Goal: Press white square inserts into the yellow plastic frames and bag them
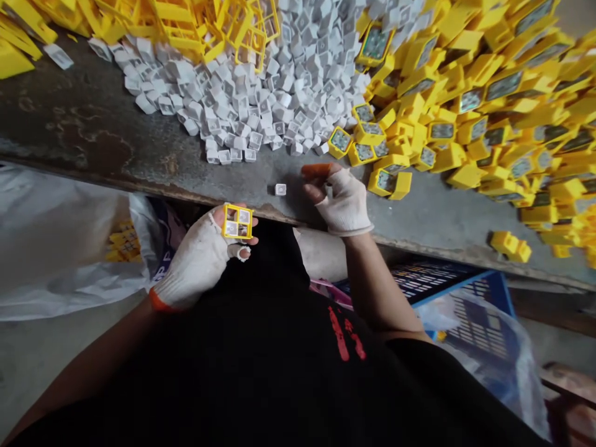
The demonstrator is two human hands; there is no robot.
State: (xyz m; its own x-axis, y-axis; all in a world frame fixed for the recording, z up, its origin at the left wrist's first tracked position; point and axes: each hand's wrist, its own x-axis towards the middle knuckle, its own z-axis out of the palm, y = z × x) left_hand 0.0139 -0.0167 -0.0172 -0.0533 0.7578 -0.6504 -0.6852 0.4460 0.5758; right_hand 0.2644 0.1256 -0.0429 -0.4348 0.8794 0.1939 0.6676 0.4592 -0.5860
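Note:
My left hand (200, 254), in a white glove with bare fingertips, holds a small yellow four-compartment frame (238, 207) just off the table's front edge. White pieces sit in the frame's upper right and lower left compartments; the other two show gaps. Over the table edge is my right hand (344, 200), also gloved, with an orange cover on one finger. Its thumb and forefinger are bent and apart, with nothing visible between them; the other fingers are partly hidden. A single white plastic cube (280, 189) lies on the table just left of its fingertips.
A heap of white cubes (279, 105) covers the table's middle, with yellow frames (195, 28) behind. Many filled yellow pieces (465, 130) pile up at right on the dark metal table (74, 124). Below stand a blue crate (498, 292) and a white sack (69, 242).

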